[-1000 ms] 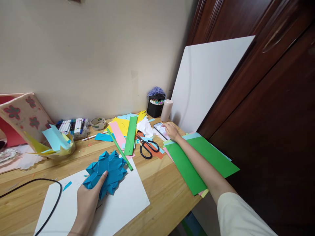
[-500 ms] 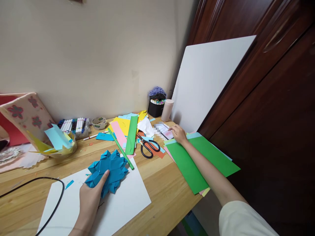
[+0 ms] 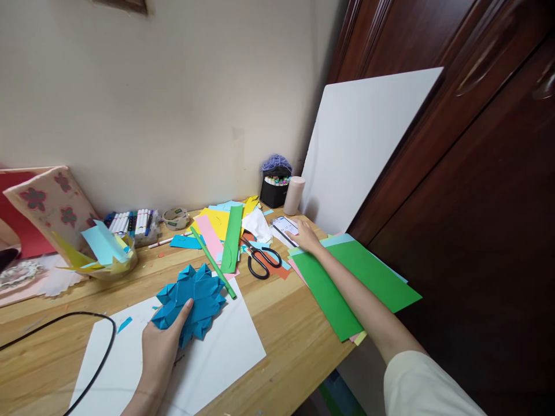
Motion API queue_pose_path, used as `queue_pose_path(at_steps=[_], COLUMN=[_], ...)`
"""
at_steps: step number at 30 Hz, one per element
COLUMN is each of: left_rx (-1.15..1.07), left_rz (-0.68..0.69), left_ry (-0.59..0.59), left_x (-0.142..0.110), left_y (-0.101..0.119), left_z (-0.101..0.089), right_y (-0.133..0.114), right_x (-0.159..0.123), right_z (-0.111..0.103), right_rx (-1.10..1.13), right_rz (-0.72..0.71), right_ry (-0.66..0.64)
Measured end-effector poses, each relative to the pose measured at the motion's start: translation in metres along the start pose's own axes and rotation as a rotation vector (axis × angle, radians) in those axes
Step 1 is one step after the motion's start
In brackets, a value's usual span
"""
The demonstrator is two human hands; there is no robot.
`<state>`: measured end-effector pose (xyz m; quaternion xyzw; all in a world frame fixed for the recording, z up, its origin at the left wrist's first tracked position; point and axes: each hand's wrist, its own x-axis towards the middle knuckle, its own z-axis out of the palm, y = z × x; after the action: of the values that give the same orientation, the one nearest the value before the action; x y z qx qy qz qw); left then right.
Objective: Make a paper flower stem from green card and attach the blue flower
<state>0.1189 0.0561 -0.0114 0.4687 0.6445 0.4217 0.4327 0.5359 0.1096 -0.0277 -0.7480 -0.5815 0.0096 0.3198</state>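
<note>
My left hand (image 3: 162, 344) is closed on a blue folded-paper flower (image 3: 203, 300), its thumb lying over the petals. The flower is above a white sheet of paper (image 3: 229, 352) on the desk. My right hand (image 3: 307, 237) reaches to the back right, fingers stretched out at the edge of a phone (image 3: 286, 225) with a lit screen. Whether the fingertips press the screen I cannot tell. Beneath the right forearm lies a stack of coloured paper with a green sheet (image 3: 368, 271) on top. Black-handled scissors (image 3: 259, 263) and a thin green paper roll (image 3: 217, 268) lie between the hands.
Paper scraps (image 3: 217, 222) cover the back of the desk. Behind stand a black marker case (image 3: 275, 193) and a pinkish cylinder (image 3: 295, 195). At left are a basket of paper (image 3: 115, 266), markers (image 3: 132, 222), tape (image 3: 175, 217) and a black cable (image 3: 110, 341). A white board (image 3: 364, 133) leans at right.
My right hand has shifted slightly left and down toward the phone, its fingers now lower at the screen's edge. The left hand still holds the blue paper flower. The view has turned slightly.
</note>
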Motion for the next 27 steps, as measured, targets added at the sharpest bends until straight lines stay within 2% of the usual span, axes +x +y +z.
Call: queue_pose_path(at_steps=[4,6,8,11,13,15,17,18,19,21,23,25,27], left_rx=[-0.034,-0.118,-0.23,-0.359,-0.463,-0.584,-0.645,-0.652,-0.645,-0.599,-0.555,-0.555,-0.603], left_rz=[-0.04,-0.069,-0.104,-0.181,-0.195,-0.147,-0.113,-0.115,-0.12,-0.13,-0.13,-0.127,-0.175], left_ry=[0.026,0.05,0.058,0.017,-0.049,-0.077,-0.107,-0.12,-0.133,-0.149,-0.16,-0.16,-0.129], left_x=[0.0,0.002,0.004,0.007,0.007,0.006,0.006,0.005,0.004,0.003,0.001,-0.001,-0.002], left_y=[0.002,0.002,0.001,0.004,0.007,0.01,0.011,0.011,0.01,0.008,0.006,0.006,0.008], left_z=[0.0,-0.002,-0.007,-0.016,-0.021,-0.024,-0.025,-0.025,-0.025,-0.025,-0.024,-0.022,-0.02], right_y=[-0.018,-0.037,-0.066,-0.124,-0.165,-0.201,-0.223,-0.227,-0.226,-0.207,-0.173,-0.13,-0.092], right_x=[0.006,0.003,-0.009,-0.041,-0.07,-0.096,-0.109,-0.109,-0.103,-0.077,-0.041,-0.006,0.018], right_z=[-0.001,0.002,0.01,0.031,0.048,0.063,0.071,0.073,0.072,0.063,0.045,0.022,0.003], right_rx=[0.076,0.144,0.228,0.413,0.758,0.972,1.058,1.06,1.027,0.844,0.378,0.175,0.004], right_rz=[0.09,0.108,0.091,0.018,0.039,0.084,0.059,0.035,0.012,0.025,0.071,0.151,0.238], right_ry=[0.075,0.089,0.042,-0.173,-0.49,-0.72,-0.795,-0.777,-0.725,-0.539,-0.254,-0.143,-0.106])
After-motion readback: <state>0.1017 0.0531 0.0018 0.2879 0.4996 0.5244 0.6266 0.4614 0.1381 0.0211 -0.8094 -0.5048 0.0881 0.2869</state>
